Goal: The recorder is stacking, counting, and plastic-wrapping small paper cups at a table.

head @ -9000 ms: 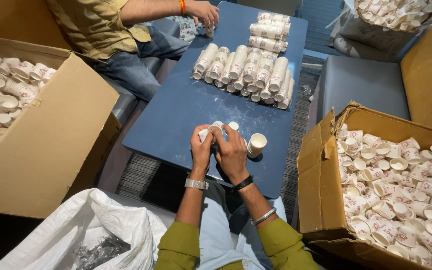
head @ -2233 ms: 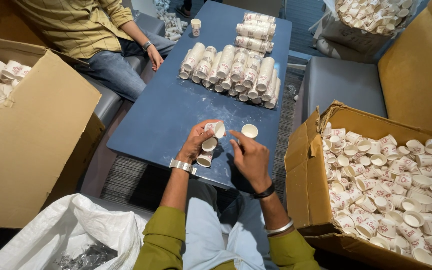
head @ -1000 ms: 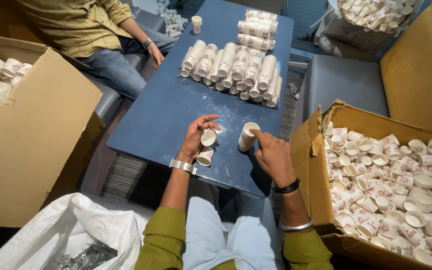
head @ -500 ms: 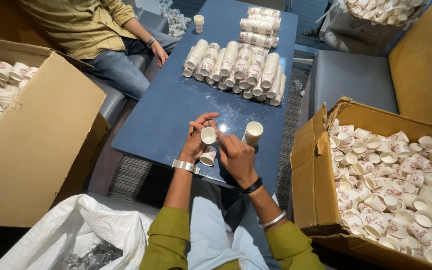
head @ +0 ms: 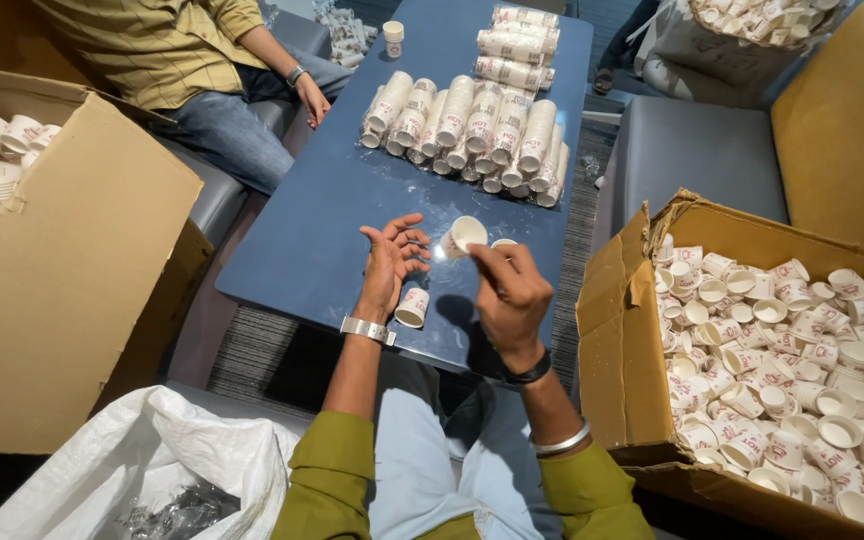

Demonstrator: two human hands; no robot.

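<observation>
Open brown carton of loose white paper cups at right; sleeved cup stacks lie lengthwise across blue table. Right hand pinches a tilted cup, mouth facing up-right. Left hand open, fingers spread, just beside it.

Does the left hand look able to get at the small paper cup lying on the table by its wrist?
Probably yes: the cup lies just beside the left hand, whose fingers are spread and hold nothing, with bare blue table around it.
</observation>
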